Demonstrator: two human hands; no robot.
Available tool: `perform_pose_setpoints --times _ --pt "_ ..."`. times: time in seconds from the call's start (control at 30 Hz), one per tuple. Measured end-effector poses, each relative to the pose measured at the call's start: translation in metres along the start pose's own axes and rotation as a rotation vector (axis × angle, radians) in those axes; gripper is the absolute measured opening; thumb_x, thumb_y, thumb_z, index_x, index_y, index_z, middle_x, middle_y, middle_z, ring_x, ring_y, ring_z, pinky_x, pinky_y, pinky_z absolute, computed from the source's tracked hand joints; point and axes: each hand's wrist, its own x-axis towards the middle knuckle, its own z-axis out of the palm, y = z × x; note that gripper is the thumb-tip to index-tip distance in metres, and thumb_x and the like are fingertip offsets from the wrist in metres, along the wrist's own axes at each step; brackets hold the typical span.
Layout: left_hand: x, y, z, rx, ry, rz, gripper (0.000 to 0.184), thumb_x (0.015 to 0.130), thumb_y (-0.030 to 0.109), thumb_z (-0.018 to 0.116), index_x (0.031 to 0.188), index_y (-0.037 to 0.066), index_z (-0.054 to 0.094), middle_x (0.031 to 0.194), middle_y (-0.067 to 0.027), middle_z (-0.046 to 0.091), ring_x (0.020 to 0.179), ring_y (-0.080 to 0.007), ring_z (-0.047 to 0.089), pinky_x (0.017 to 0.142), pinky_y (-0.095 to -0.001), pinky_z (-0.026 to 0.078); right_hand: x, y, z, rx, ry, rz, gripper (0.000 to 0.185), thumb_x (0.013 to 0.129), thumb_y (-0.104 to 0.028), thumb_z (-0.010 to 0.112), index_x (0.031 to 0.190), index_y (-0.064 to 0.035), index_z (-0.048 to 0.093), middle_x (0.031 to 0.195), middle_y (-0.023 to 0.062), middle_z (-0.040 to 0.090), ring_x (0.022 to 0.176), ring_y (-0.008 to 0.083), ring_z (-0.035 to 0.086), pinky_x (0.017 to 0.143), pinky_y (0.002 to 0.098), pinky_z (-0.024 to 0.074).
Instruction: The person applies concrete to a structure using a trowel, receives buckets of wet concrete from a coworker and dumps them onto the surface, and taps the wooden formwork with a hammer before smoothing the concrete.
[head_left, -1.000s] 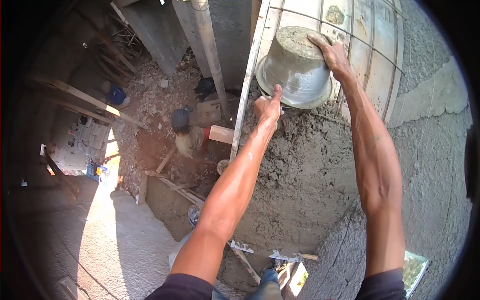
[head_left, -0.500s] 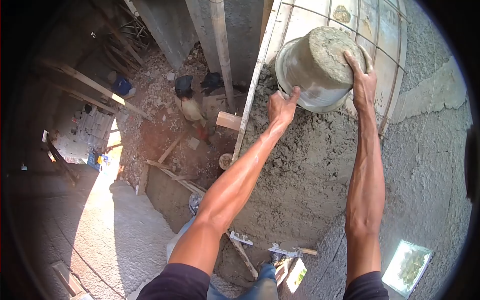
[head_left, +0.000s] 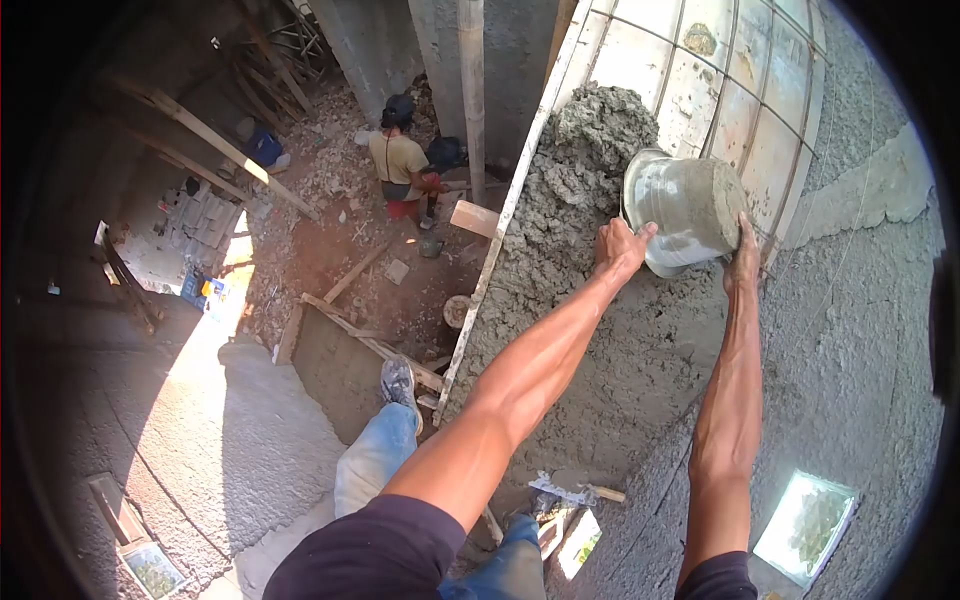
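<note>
Both my hands hold a cement-smeared bucket [head_left: 685, 210], tipped on its side with the mouth toward the left. My left hand [head_left: 625, 247] grips its rim, fingers closed. At the base end, my right hand [head_left: 743, 258] presses its fingers against the bottom edge and side. Just left of the mouth lies a heap of wet concrete [head_left: 600, 130], and more spread concrete [head_left: 600, 370] covers the slab below my arms. Beyond the bucket, steel rebar [head_left: 690, 70] crosses pale form boards [head_left: 640, 50]. The bucket's inside is hidden.
A wooden form edge [head_left: 505, 210] borders the slab's left side, with a drop beyond. Down there a person in a tan shirt [head_left: 400, 160] is among rubble and timber props [head_left: 472, 100]. A trowel [head_left: 560, 488] lies near my foot. A rough wall [head_left: 850, 300] rises at right.
The bucket has turned from nearly upside down onto its side and moved right and down. A concrete heap now shows left of it. The person below has straightened up.
</note>
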Motion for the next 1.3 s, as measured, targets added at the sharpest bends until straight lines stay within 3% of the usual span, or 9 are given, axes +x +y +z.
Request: perform_pose_setpoints --times 0.23,0.37,0.43,0.6,0.67,0.73,0.8,1.03,1.3 --pt "-0.135 0.075 -0.087 -0.177 -0.091 0.243 0.034 0.075 0.025 0.081 0.071 -0.001 0.059 0.06 -0.0151 0.058 0.057 -0.026 0.055 0.056 -0.0415 0.046 -0.133 -0.02 -0.063 0.256 -0.122 0.087 0.061 0.095 -0.049 0.045 0.141 -0.0085 0.04 0.14 0.0115 0.045 0.127 0.0266 0.045 0.104 0.0459 0.0352" --pt "-0.178 0.076 -0.138 0.048 0.001 0.525 0.029 0.074 0.019 0.078 0.07 0.003 0.055 0.061 -0.0109 0.05 0.067 -0.0223 0.049 0.068 -0.0427 0.044 -0.258 0.081 -0.103 0.188 -0.178 0.421 0.069 0.094 -0.054 0.049 0.147 -0.0128 0.031 0.151 0.0097 0.032 0.136 0.0301 0.035 0.109 0.0487 0.0294" --pt "-0.179 0.052 -0.173 0.489 -0.056 0.708 0.025 0.075 0.015 0.076 0.073 0.001 0.055 0.065 -0.0116 0.052 0.069 -0.0224 0.049 0.068 -0.0414 0.045 -0.316 0.129 -0.126 0.098 -0.266 0.674 0.084 0.092 -0.055 0.053 0.15 -0.0038 0.022 0.157 0.0116 0.021 0.14 0.0345 0.028 0.109 0.0515 0.0275" --pt "-0.162 -0.027 -0.354 1.086 -0.048 0.429 0.03 0.079 0.023 0.073 0.094 0.001 0.06 0.085 -0.0163 0.059 0.089 -0.0265 0.056 0.08 -0.0413 0.049 -0.436 0.205 -0.191 -0.184 -0.246 1.037 0.078 0.087 -0.047 0.064 0.143 -0.0006 0.035 0.145 0.0144 0.039 0.125 0.0318 0.047 0.096 0.0454 0.0431" --pt "-0.149 -0.029 -0.454 1.249 0.097 0.25 0.048 0.072 0.026 0.079 0.105 0.001 0.054 0.101 -0.0166 0.056 0.095 -0.0326 0.053 0.086 -0.0442 0.046 -0.456 0.223 -0.211 -0.372 -0.3 1.06 0.064 0.087 -0.039 0.066 0.135 -0.0017 0.045 0.13 0.0133 0.054 0.108 0.0286 0.059 0.084 0.0419 0.0505" --pt "-0.144 -0.05 -0.534 1.652 0.438 0.282 0.087 0.06 0.026 0.087 0.132 0.001 0.043 0.135 -0.0204 0.045 0.125 -0.0361 0.044 0.105 -0.0512 0.034 -0.468 0.215 -0.218 -0.693 -0.386 0.894 0.046 0.088 -0.031 0.066 0.121 -0.001 0.058 0.104 0.01 0.066 0.086 0.0224 0.065 0.072 0.0344 0.0523" --pt "-0.156 -0.043 -0.555 1.613 0.503 -0.044 0.102 0.066 0.03 0.084 0.145 -0.001 0.027 0.147 -0.0271 0.03 0.136 -0.0406 0.033 0.11 -0.0555 0.027 -0.459 0.235 -0.234 -0.882 -0.453 0.762 0.042 0.087 -0.029 0.066 0.117 0.0006 0.061 0.1 0.0098 0.067 0.085 0.0205 0.065 0.072 0.0326 0.0517" --pt "-0.262 -0.126 -0.39 0.598 0.188 -0.324 0.089 0.082 0.035 0.073 0.142 -0.012 0.025 0.144 -0.0328 0.034 0.137 -0.0408 0.032 0.114 -0.0415 0.028 -0.435 0.252 -0.213 -0.825 -0.513 0.616 0.041 0.09 -0.027 0.065 0.116 0.004 0.062 0.103 0.01 0.068 0.09 0.0197 0.065 0.07 0.0301 0.0498" --pt "-0.308 -0.206 -0.218 0.452 -0.381 -0.35 0.058 0.087 0.04 0.066 0.121 -0.006 0.056 0.119 -0.0258 0.061 0.115 -0.0396 0.056 0.098 -0.0455 0.044 -0.441 0.216 -0.155 -0.76 -0.552 0.783 0.042 0.094 -0.023 0.059 0.126 0.0029 0.054 0.112 0.0096 0.067 0.098 0.0222 0.066 0.076 0.0347 0.0522"
